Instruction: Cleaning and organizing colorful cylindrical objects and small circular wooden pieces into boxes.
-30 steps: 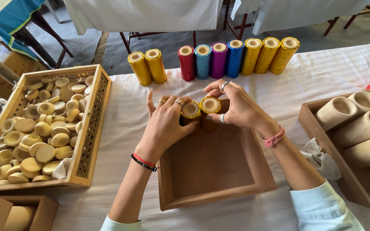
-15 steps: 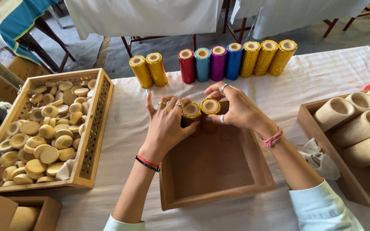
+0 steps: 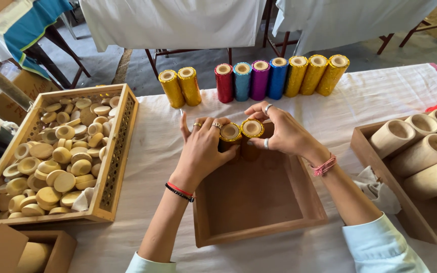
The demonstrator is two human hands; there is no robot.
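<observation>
My left hand (image 3: 203, 146) grips a gold-wrapped tube (image 3: 230, 132) and my right hand (image 3: 282, 132) grips a second gold-wrapped tube (image 3: 252, 128). Both tubes stand upright, side by side and touching, at the far edge of a shallow brown wooden tray (image 3: 259, 222). Both hands wear rings and wrist bands. The tubes' lower parts are hidden behind my fingers.
A row of foil-wrapped tubes (image 3: 259, 78) in gold, red, blue and purple lies along the table's far side. A wooden crate of round wooden lids (image 3: 61, 151) stands at left. A box of plain wooden cups (image 3: 426, 151) sits at right. Small wooden boxes (image 3: 21, 250) are at bottom left.
Both hands stay on the two gold tubes at the tray's far edge. Only the camera view has shifted slightly.
</observation>
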